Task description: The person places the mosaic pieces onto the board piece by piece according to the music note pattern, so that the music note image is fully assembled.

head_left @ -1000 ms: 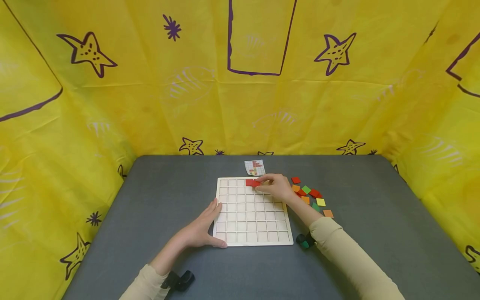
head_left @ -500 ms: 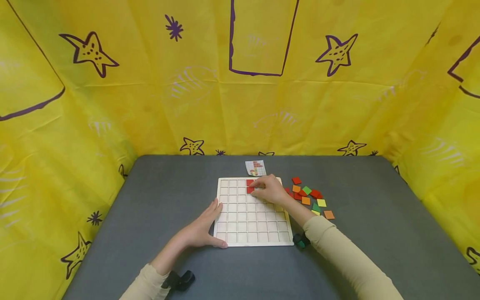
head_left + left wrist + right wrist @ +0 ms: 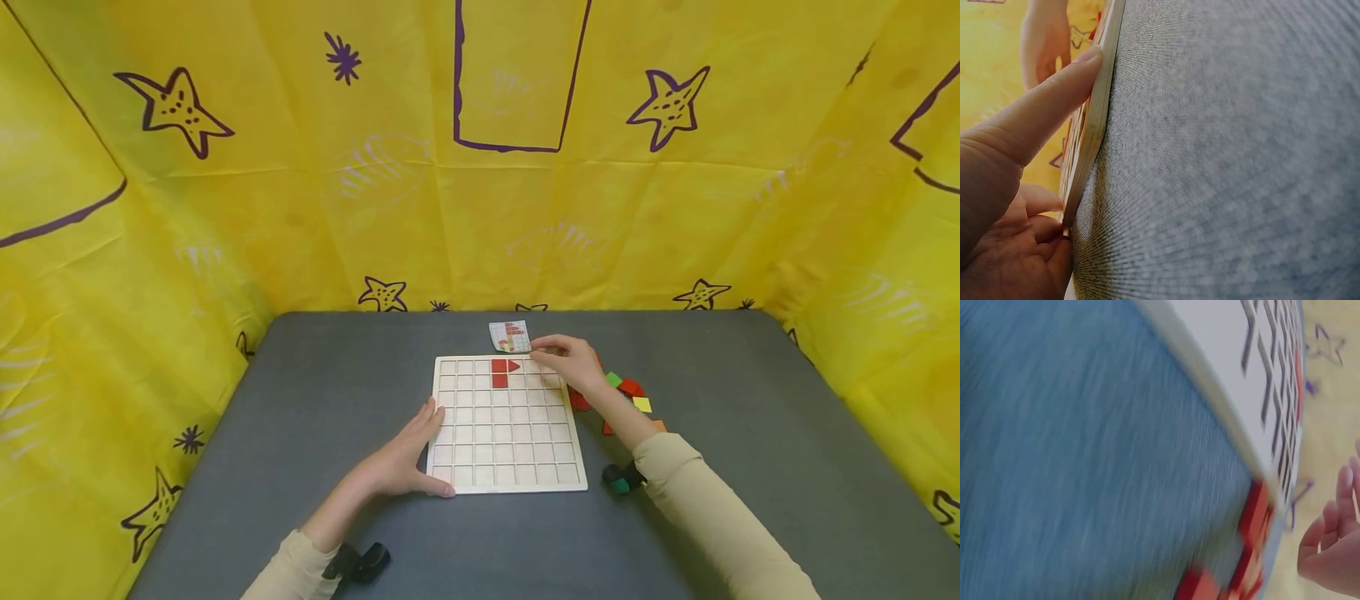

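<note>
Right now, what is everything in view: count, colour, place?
table: 1, grey, centre
board: 1, cream, on table
squares: 2, red, on board
triangle: 1, red, on board
card: 1, white, patterned, beyond board
loose tiles: count unclear, red, green, yellow, orange, right of board
cloth: count unclear, yellow, behind and beside table
sleeves: 2, beige, foreground
wrist cameras: 2, black, beside sleeves
left hand: 1, at board's left edge
right hand: 1, near card

Cloth (image 3: 450,217): bright and even for you, paler in your right wrist view.
Surface (image 3: 345,392): soft shadow under your right sleeve (image 3: 712,508).
Left wrist view: dimmer, grainy.
Right wrist view: blur smears your red tiles (image 3: 1252,515).
</note>
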`<act>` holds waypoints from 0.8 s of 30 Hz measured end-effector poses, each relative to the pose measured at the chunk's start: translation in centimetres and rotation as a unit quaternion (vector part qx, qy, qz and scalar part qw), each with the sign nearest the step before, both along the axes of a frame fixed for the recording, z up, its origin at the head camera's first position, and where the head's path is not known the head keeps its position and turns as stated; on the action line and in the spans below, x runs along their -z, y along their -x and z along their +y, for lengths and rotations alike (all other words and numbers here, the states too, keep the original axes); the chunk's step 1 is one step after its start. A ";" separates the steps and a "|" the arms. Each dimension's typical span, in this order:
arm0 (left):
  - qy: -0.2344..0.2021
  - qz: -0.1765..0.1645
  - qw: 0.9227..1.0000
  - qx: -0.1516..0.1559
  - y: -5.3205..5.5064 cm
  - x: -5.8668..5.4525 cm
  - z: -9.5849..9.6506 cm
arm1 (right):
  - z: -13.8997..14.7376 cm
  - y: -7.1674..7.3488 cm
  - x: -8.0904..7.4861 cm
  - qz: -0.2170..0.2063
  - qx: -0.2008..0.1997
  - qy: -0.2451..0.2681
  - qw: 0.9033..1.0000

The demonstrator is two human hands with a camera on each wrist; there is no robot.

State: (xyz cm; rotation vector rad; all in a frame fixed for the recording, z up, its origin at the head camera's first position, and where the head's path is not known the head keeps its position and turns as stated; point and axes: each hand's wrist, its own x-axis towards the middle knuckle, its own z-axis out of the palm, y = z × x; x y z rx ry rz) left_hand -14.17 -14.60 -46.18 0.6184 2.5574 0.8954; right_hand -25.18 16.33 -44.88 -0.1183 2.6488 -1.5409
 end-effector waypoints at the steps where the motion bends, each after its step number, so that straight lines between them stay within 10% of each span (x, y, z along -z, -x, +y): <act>1: 0.000 0.000 1.000 0.000 0.0 0.0 0.0 | 0.7 0.0 -0.1 -0.001 0.004 0.007 1.000; 12: -0.002 -0.002 1.000 0.002 -0.1 -0.1 -0.1 | 8.0 0.0 1.0 0.075 -0.011 -0.145 0.987; 24: -0.005 -0.001 1.000 0.004 -0.1 -0.1 -0.1 | 10.3 0.7 1.7 0.060 -0.052 -0.180 0.980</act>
